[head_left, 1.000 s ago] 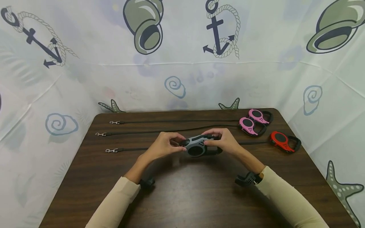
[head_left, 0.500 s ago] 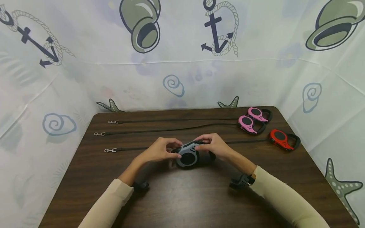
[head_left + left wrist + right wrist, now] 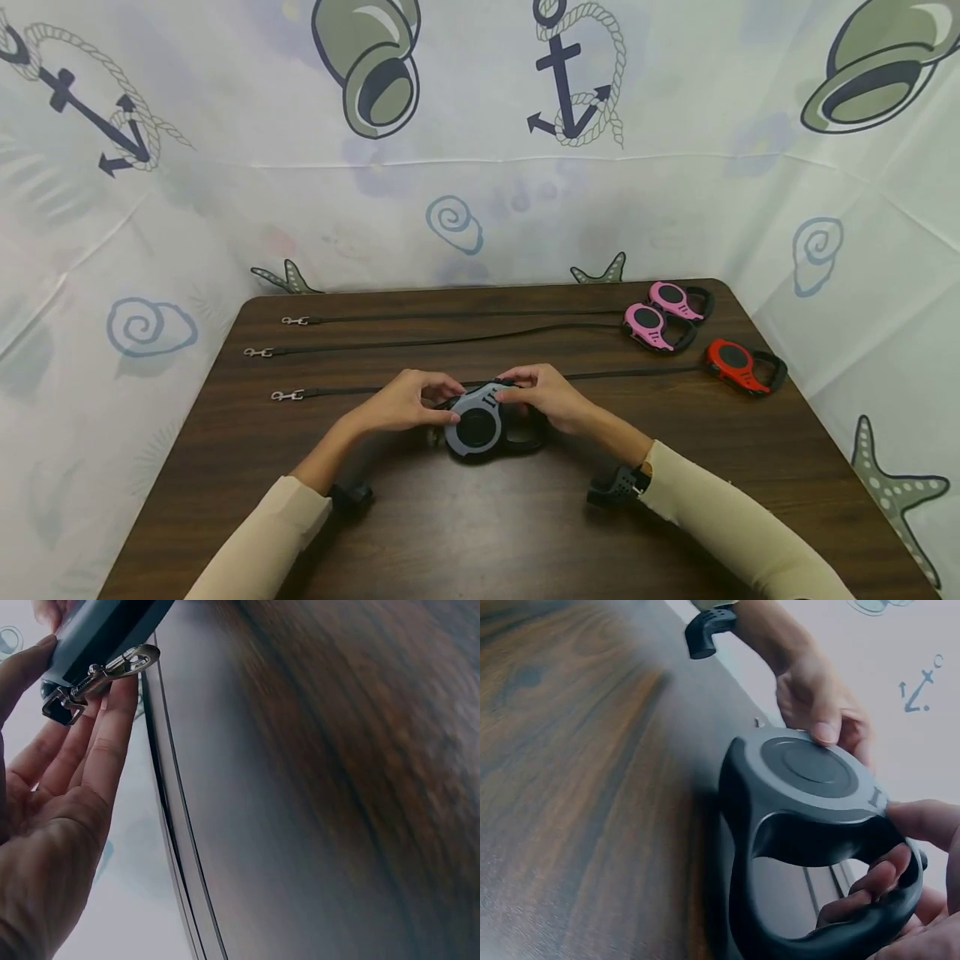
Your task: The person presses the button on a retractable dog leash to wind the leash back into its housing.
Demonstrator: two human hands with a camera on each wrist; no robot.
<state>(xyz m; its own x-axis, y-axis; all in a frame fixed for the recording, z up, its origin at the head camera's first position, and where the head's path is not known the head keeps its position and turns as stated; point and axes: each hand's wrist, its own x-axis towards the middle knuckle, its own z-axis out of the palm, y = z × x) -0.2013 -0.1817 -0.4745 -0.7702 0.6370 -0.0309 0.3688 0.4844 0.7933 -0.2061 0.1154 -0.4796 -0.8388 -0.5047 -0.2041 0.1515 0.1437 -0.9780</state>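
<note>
A grey and black retractable dog leash (image 3: 476, 423) is held between both hands just over the front middle of the table. My left hand (image 3: 408, 402) pinches its front end, thumb on the near face and fingers behind. In the left wrist view a metal snap hook (image 3: 105, 675) hangs at that end, beside the fingers. My right hand (image 3: 546, 395) grips the upper handle side; in the right wrist view its thumb lies on the grey casing (image 3: 802, 769) and some fingers reach through the black handle loop (image 3: 742, 900).
Two pink retractable leashes (image 3: 647, 325) and a red one (image 3: 738, 367) lie at the right of the brown table (image 3: 480, 533). Their black cords stretch left, ending in metal clips (image 3: 288, 395). A printed cloth (image 3: 337, 208) stands behind the table.
Both hands have carried the grey leash left and toward the front edge. Its round face has turned more upward. The other leashes have stayed put.
</note>
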